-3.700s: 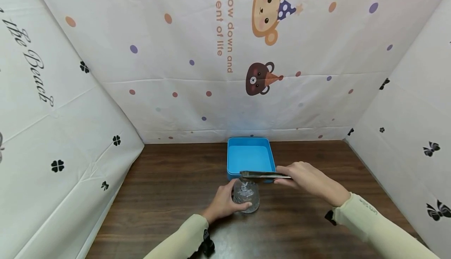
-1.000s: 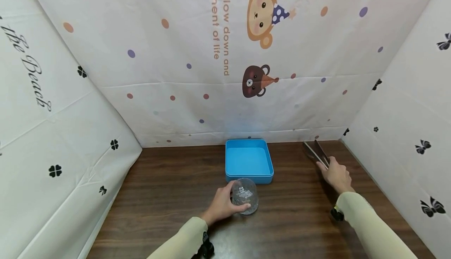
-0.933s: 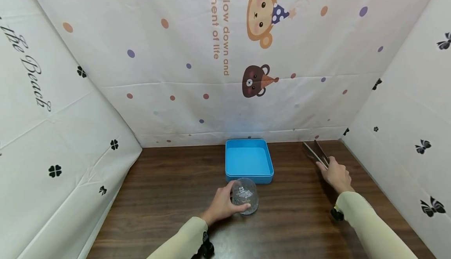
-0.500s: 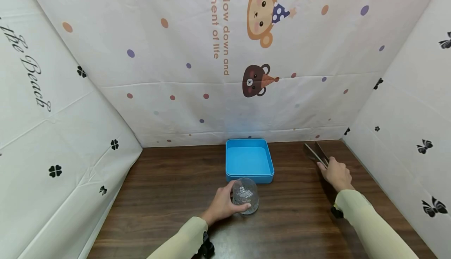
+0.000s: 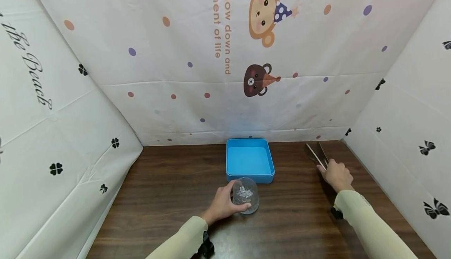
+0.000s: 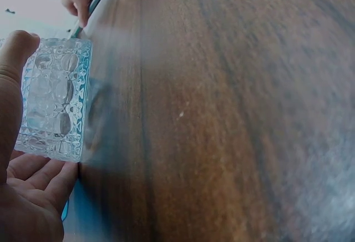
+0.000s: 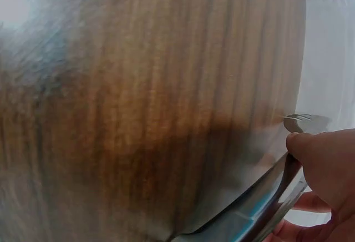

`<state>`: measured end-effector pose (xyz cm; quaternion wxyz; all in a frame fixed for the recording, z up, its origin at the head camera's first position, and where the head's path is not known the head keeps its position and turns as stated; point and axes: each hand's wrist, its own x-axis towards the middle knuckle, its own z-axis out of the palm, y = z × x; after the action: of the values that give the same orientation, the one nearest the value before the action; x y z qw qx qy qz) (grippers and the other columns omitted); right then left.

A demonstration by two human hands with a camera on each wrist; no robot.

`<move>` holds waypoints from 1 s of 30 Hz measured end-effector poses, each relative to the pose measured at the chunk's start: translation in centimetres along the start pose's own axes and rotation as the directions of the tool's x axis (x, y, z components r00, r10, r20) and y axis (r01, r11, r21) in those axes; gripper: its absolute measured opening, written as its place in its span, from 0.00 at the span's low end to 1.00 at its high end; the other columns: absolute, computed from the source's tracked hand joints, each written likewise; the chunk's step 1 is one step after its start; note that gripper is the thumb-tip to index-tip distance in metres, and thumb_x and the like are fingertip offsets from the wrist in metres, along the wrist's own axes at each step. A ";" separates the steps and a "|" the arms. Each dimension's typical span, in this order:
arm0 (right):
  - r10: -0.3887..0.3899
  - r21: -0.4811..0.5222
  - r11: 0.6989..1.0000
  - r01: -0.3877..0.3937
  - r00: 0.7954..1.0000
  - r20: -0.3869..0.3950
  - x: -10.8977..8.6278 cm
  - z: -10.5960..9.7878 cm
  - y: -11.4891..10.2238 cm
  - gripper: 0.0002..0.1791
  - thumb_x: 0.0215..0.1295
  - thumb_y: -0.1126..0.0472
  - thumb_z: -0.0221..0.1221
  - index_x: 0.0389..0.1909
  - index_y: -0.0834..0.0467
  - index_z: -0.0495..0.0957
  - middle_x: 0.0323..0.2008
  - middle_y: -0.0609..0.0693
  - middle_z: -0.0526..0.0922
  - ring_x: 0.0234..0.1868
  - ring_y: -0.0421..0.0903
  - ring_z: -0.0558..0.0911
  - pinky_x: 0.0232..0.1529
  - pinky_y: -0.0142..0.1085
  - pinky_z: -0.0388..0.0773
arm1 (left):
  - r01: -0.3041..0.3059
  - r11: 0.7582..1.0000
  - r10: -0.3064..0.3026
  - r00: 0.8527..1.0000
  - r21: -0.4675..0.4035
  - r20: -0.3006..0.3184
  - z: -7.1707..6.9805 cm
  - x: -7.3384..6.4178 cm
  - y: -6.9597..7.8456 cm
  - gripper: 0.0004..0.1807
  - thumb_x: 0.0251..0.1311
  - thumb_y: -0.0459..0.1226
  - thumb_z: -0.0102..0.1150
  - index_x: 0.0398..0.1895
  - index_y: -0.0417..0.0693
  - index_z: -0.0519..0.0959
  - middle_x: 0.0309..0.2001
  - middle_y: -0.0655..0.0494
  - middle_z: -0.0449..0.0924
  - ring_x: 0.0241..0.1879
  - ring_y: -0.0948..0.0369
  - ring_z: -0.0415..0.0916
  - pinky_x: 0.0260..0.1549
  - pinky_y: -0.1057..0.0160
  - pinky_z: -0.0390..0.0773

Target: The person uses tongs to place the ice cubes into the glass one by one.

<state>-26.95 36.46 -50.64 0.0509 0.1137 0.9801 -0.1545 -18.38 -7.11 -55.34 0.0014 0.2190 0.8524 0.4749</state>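
My left hand (image 5: 222, 204) grips a clear glass cup (image 5: 245, 196) standing on the table, thumb on the near side and fingers round the far side. Its embossed, bumpy wall fills much of the left part of the left wrist view, between thumb (image 6: 12, 59) and fingers (image 6: 52, 178). Far to the right, my right hand (image 5: 339, 176) holds metal tongs (image 5: 316, 157) low over the table near the back edge. Their two arms stand spread apart, pointing away from me. In the right wrist view, a forked tip (image 7: 298, 121) shows past the thumb.
A shallow blue square tray (image 5: 249, 178) sits just behind the cup, towards the back of the brown wooden table (image 5: 176, 180). A white printed cloth (image 5: 169, 55) walls off the back and both sides.
Since the oldest frame, my right hand has carried the tongs from over the cup to the back right, their arms now spread. My left hand stays on the cup. The last second shows little motion.
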 end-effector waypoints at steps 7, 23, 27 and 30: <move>-0.007 0.007 1.000 0.007 1.000 -0.018 -0.4 0.6 0.6 0.45 0.76 0.37 0.52 0.65 0.78 0.60 0.56 0.85 0.63 0.52 0.83 0.70 0.37 0.67 0.74 | 0.001 1.000 -0.001 1.000 -0.004 0.000 0.0 -0.5 -0.1 0.43 0.53 0.58 0.76 0.67 0.49 0.72 0.54 0.55 0.83 0.47 0.66 0.82 0.44 0.65 0.82; -0.157 0.049 0.983 0.179 0.943 -0.293 -1.6 0.8 0.0 0.46 0.73 0.32 0.51 0.75 0.63 0.57 0.70 0.78 0.54 0.63 0.82 0.59 0.51 0.74 0.65 | 0.137 0.984 -0.114 0.975 0.113 -0.190 -6.1 -3.9 -2.6 0.46 0.50 0.59 0.78 0.67 0.46 0.72 0.48 0.53 0.85 0.43 0.62 0.83 0.38 0.64 0.82; -0.244 0.010 0.963 0.268 0.892 -0.381 -2.0 0.4 -0.3 0.43 0.73 0.37 0.57 0.74 0.62 0.58 0.73 0.76 0.53 0.67 0.80 0.58 0.58 0.74 0.60 | 0.200 0.968 -0.156 0.954 0.155 -0.255 -8.5 -3.5 -4.2 0.46 0.50 0.58 0.78 0.68 0.45 0.73 0.48 0.51 0.85 0.43 0.60 0.82 0.40 0.58 0.81; -0.329 -0.024 0.934 0.356 0.834 -0.443 -2.0 0.2 -0.5 0.42 0.72 0.41 0.61 0.75 0.62 0.59 0.74 0.75 0.53 0.71 0.79 0.55 0.65 0.72 0.55 | 0.233 0.956 -0.175 0.941 0.176 -0.290 -10.3 -2.8 -5.6 0.46 0.52 0.58 0.77 0.68 0.43 0.72 0.45 0.49 0.85 0.41 0.57 0.80 0.39 0.54 0.80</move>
<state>-25.12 35.48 -50.44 -0.2036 -0.0302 0.9654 -0.1601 -20.12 -18.99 -54.76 -0.0888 0.0609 0.9075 0.4059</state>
